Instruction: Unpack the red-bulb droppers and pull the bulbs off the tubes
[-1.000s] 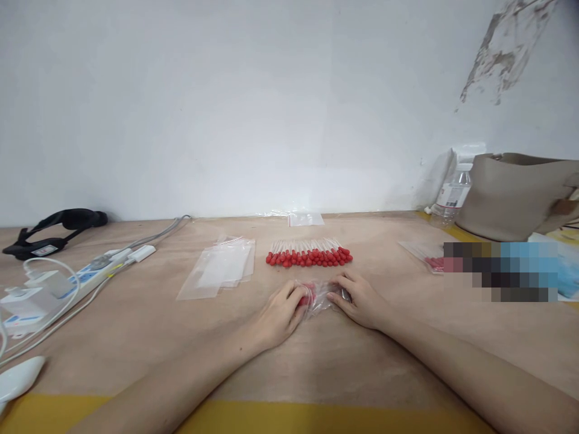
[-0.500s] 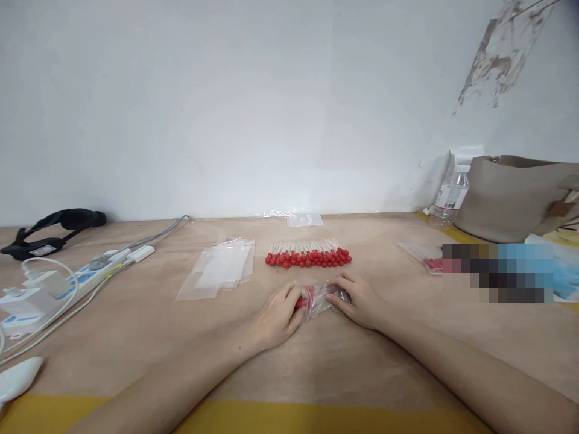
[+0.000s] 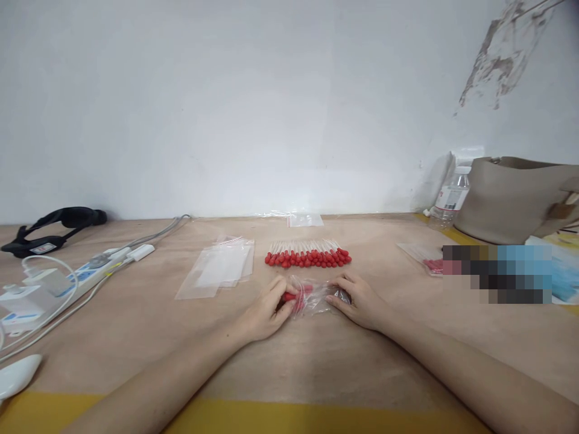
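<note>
A small clear plastic bag point(image 3: 313, 296) with red-tipped sticks inside lies on the wooden table point(image 3: 316, 361) between my hands. My left hand point(image 3: 262, 313) pinches the bag's left end, where the red tips show. The bag's right end is pinned to the table under my right hand point(image 3: 359, 300). Just beyond the bag, a row of loose red-tipped sticks point(image 3: 308, 254) lies with the red ends toward me.
A stack of empty clear bags point(image 3: 218, 268) lies left of the sticks, one more bag point(image 3: 305, 219) by the wall. A filled bag point(image 3: 425, 258), water bottle point(image 3: 449, 198) and beige bag point(image 3: 511, 196) are at right. A power strip with cables point(image 3: 67, 280), black headset point(image 3: 52, 232) lie left.
My left hand has slid a little to the left and now pinches the bag's end, baring more of the red tips. My right hand has stayed put.
</note>
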